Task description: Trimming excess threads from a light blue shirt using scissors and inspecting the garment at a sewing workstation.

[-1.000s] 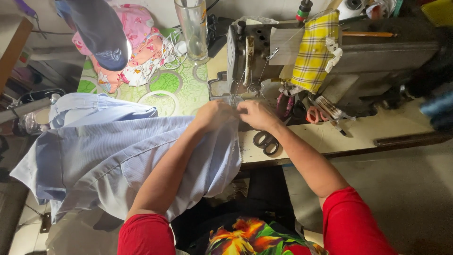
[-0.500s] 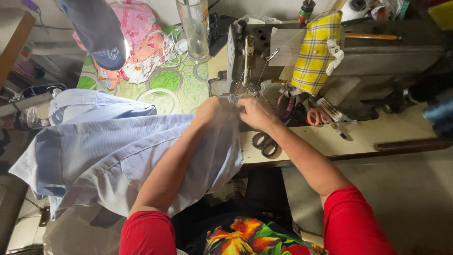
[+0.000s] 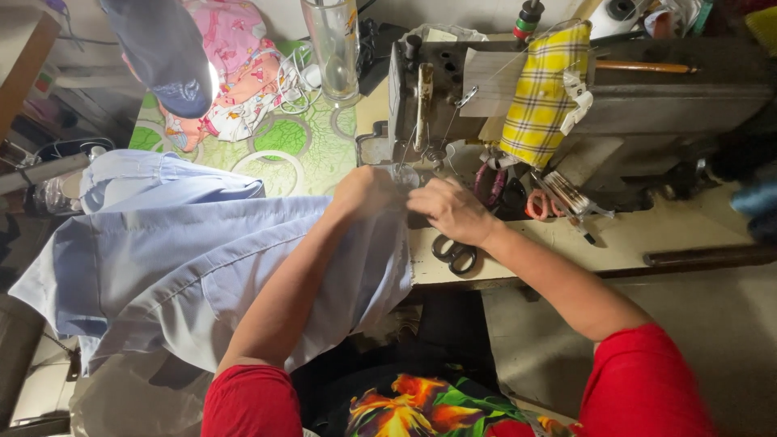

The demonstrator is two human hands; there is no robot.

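A light blue shirt (image 3: 186, 259) lies spread over the sewing table and hangs off its near edge. My left hand (image 3: 366, 190) presses on the shirt's edge just in front of the needle of the grey sewing machine (image 3: 518, 89). Beside it, my right hand (image 3: 450, 209) pinches the same edge of cloth, fingers closed on it. Both hands sit close together under the machine's head.
Black-handled scissors (image 3: 453, 252) lie on the table just below my right hand. Orange-handled scissors (image 3: 537, 204) rest by the machine base. A yellow plaid cloth (image 3: 542, 93) drapes over the machine. A tall clear glass (image 3: 335, 44), a pink cloth bundle (image 3: 235, 73) and a lamp (image 3: 162, 53) stand behind.
Both hands stay at the needle with the shirt's edge; they have shifted only slightly. The view has drifted a little.
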